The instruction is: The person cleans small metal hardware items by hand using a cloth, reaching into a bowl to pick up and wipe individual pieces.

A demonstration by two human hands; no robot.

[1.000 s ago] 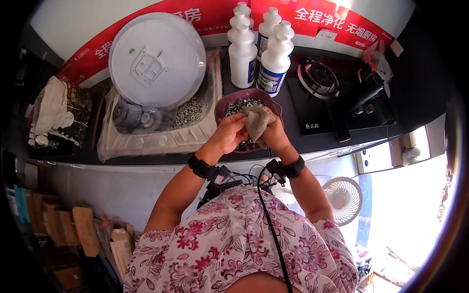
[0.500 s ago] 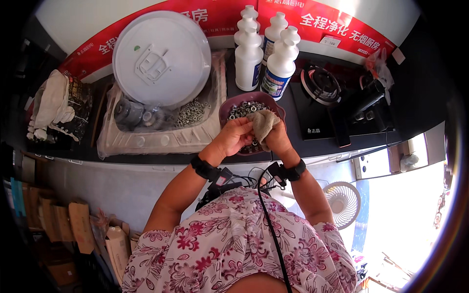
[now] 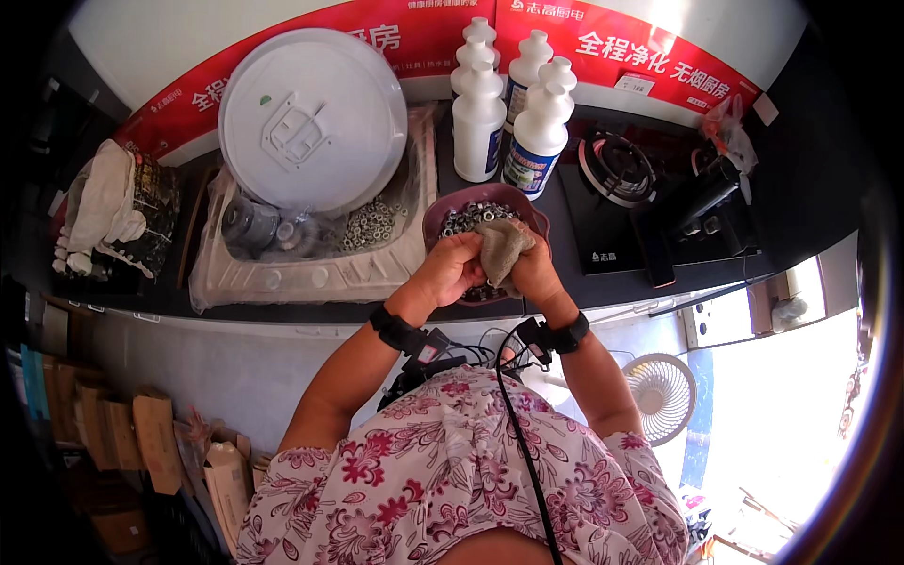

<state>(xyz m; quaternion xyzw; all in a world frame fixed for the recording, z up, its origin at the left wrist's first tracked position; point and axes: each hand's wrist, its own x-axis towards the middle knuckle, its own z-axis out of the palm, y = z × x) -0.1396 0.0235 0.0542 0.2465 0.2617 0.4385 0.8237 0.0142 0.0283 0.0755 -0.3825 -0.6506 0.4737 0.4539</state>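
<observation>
A grey-brown cloth [image 3: 504, 249] is bunched between my hands over a maroon bowl [image 3: 434, 209] of metal nuts [image 3: 482, 216]. My right hand [image 3: 539, 273] is closed around the cloth's right side. At the cloth's left edge, my left hand [image 3: 450, 267] has its fingers curled and pinched together, touching the fabric. Whatever sits between those fingertips is hidden by the cloth and the hand. Both hands cover the near part of the bowl.
Left of the bowl, a plastic-wrapped sink [image 3: 353, 285] holds more nuts [image 3: 371, 224] and leans against a round white panel [image 3: 315, 118]. Several white bottles [image 3: 478, 122] stand behind the bowl. A gas stove [image 3: 612, 231] is at right; a fan [image 3: 659, 397] stands below.
The cloth has shifted slightly down and left, with its folds rearranged and its lower corner hanging differently. Both hands stay over the bowl, and the left fingers sit closer against the cloth.
</observation>
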